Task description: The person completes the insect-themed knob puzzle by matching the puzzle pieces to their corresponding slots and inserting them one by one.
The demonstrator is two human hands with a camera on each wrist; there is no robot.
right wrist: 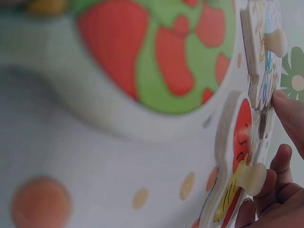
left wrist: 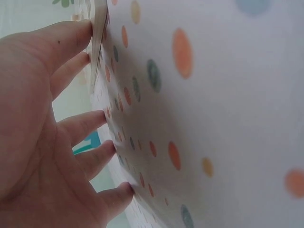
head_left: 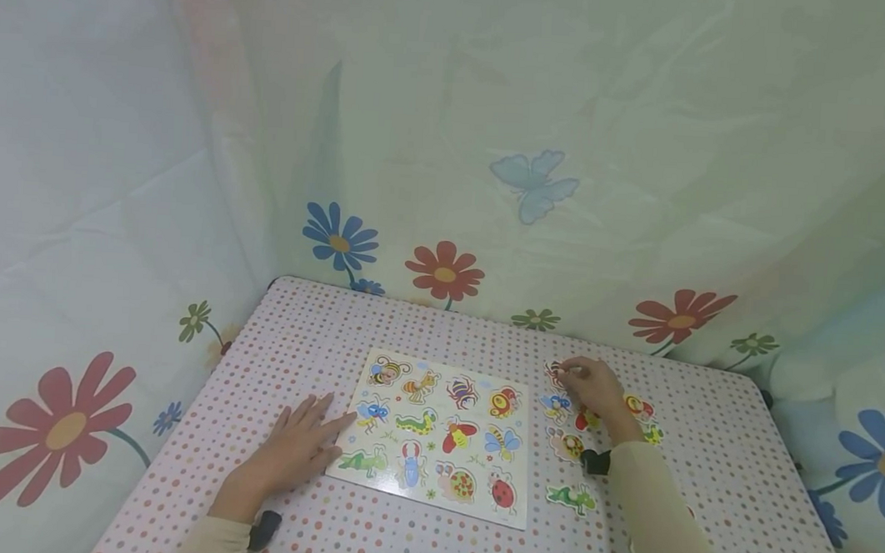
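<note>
In the head view, my left hand (head_left: 291, 448) rests with fingers spread at the left edge of an insect puzzle board (head_left: 430, 510). One fingertip lies on the board's rim; the left wrist view shows fingertips at the board's edge (left wrist: 98, 33) and others on the cloth. At the right, my right hand (head_left: 594, 389) pinches at a spider puzzle piece (head_left: 553, 372), which lies on the table, its knob hidden by fingers. Just below are a blue winged-insect piece (head_left: 556, 408) and a red beetle piece (right wrist: 242, 137) with a pale knob (right wrist: 253, 179).
A snail piece (head_left: 565, 444) and a green grasshopper piece (head_left: 571, 498) lie right of the board. A red-and-yellow butterfly-like piece (head_left: 638, 406) and a green piece (head_left: 654, 434) sit beyond the right wrist. A dotted cloth (head_left: 410, 329) covers the table; flowered curtain (head_left: 432, 184) stands behind.
</note>
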